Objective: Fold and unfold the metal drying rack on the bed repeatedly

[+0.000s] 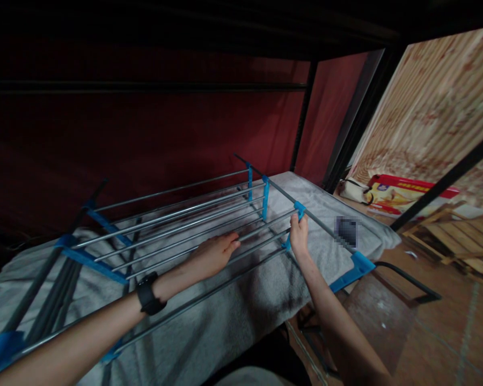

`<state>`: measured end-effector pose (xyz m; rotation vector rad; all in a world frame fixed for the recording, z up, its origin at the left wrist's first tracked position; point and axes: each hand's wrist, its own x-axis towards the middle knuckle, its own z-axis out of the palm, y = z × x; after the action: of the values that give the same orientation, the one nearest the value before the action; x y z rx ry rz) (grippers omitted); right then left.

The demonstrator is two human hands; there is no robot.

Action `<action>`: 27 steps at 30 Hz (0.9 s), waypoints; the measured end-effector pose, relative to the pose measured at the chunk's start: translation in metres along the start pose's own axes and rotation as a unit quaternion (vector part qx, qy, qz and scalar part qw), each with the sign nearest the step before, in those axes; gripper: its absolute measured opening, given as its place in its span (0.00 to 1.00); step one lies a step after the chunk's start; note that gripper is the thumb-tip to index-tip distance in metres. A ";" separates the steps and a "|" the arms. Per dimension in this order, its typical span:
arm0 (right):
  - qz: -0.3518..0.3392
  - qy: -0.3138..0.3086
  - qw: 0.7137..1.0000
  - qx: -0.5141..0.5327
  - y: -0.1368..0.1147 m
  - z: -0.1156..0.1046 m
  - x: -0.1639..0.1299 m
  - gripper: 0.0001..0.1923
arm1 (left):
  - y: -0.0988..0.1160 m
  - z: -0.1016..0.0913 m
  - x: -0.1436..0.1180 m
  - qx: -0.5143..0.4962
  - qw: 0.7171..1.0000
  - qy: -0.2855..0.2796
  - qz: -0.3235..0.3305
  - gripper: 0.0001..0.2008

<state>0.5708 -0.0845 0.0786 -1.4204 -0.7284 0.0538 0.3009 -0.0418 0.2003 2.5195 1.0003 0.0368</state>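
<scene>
A metal drying rack [173,217] with grey rods and blue plastic joints lies across a grey towel-covered surface [225,316]. My left hand [215,253], with a black watch on its wrist, rests palm down on the rods near the middle of the rack, fingers together. My right hand [299,234] is closed around a rod beside a blue joint [300,209] on the rack's right side rail.
A dark red wall stands behind the rack, with black metal frame posts [301,118] at the back right. A red box [406,192] and a pouch lie against a wood-grain panel. Wooden pallets [459,236] sit on the tiled floor at the right.
</scene>
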 end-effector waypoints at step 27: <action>-0.013 -0.028 1.000 -0.003 0.002 -0.004 0.000 0.16 | -0.009 -0.002 0.003 -0.157 0.984 -0.054 0.059 0.18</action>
<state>0.5734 -0.0875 0.0770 -1.4200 -0.7936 0.0706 0.2969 -0.0330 0.1977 2.2616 0.7385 0.0856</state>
